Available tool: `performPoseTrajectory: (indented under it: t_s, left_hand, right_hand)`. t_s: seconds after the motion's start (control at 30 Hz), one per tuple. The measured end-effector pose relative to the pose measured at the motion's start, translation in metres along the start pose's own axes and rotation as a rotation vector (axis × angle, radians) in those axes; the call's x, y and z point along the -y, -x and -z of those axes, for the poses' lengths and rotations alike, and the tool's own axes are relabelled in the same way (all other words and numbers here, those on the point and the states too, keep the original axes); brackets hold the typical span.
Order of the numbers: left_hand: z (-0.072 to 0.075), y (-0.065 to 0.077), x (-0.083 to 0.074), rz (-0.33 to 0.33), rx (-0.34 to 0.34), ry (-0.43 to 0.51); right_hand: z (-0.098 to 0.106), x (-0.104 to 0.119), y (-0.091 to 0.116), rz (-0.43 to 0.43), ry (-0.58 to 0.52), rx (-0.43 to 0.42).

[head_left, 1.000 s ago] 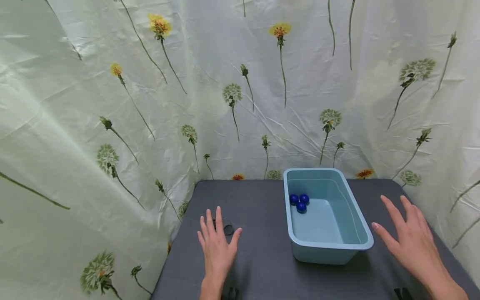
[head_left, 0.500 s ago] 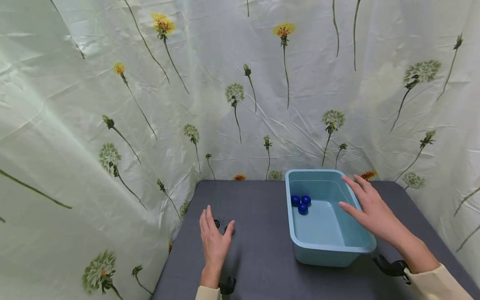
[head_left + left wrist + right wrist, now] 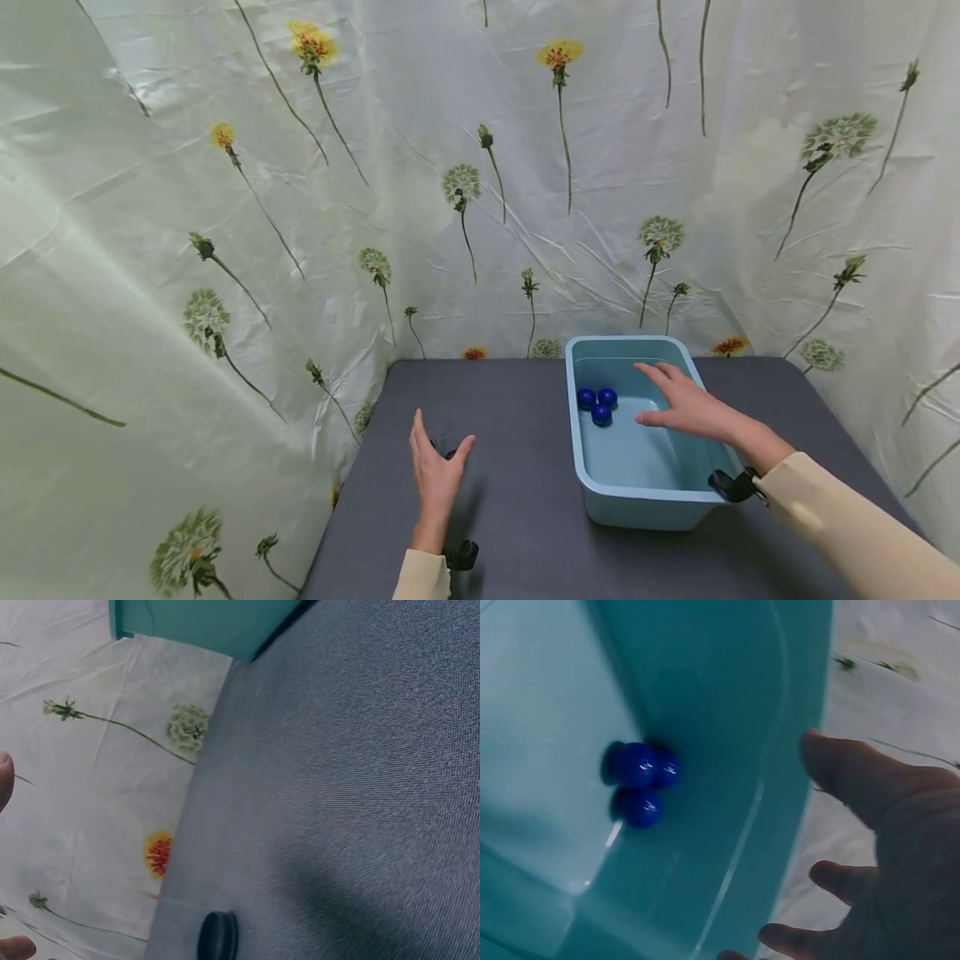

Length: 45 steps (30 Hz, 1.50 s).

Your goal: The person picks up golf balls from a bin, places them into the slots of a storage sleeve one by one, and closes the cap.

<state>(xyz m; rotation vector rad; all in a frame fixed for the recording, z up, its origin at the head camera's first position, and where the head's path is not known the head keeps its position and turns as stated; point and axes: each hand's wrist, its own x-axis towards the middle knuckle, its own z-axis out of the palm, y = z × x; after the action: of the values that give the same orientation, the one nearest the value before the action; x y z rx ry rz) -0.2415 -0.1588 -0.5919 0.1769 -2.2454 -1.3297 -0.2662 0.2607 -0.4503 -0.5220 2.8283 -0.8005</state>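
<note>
A light blue plastic tub [image 3: 652, 493] stands on the dark grey table, right of the middle. Inside it, three shiny blue balls [image 3: 602, 414] lie clustered by its left wall. My right hand [image 3: 686, 407] reaches over the tub from the right, fingers spread and holding nothing; the right wrist view shows the balls [image 3: 637, 766] beyond the fingertips. On the left side, my left hand [image 3: 437, 479] hovers over the table with thumb and fingers apart. Just behind it is a small black round object [image 3: 217, 936], mostly hidden by the hand in the head view.
A dark grey table [image 3: 517, 467] carries everything. Behind and to the left hangs a pale curtain [image 3: 420, 208] printed with dandelions. Each wrist wears a black strap-on device [image 3: 738, 485], below beige sleeves [image 3: 832, 508].
My right hand has moved left from beside the tub to above its inside. The left hand has turned, its fingers now seen more edge-on. The balls and tub have stayed put.
</note>
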Motion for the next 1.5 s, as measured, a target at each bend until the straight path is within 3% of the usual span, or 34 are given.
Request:
performPoseTrajectory:
  t_s: [0.37,0.67,1.03,1.3,1.5]
  left_hand:
    - [-0.009,-0.003,0.011,0.041,-0.003,0.058]
    - [-0.012,-0.007,0.016,0.04,0.037,0.069]
    - [-0.016,-0.007,0.018,0.05,0.039,0.145]
    - [-0.015,-0.005,0.024,0.021,-0.002,0.186]
    - [-0.016,-0.003,0.027,0.041,0.025,0.205]
  right_hand:
    - [-0.012,-0.016,-0.044,-0.117,-0.015,0.169]
    - [-0.008,-0.019,-0.07,-0.191,-0.066,0.197]
    - [-0.036,-0.047,-0.09,-0.375,-0.209,0.211]
    - [-0.063,-0.066,-0.103,-0.359,-0.226,0.172]
    - [-0.071,-0.071,-0.106,-0.366,-0.225,0.187]
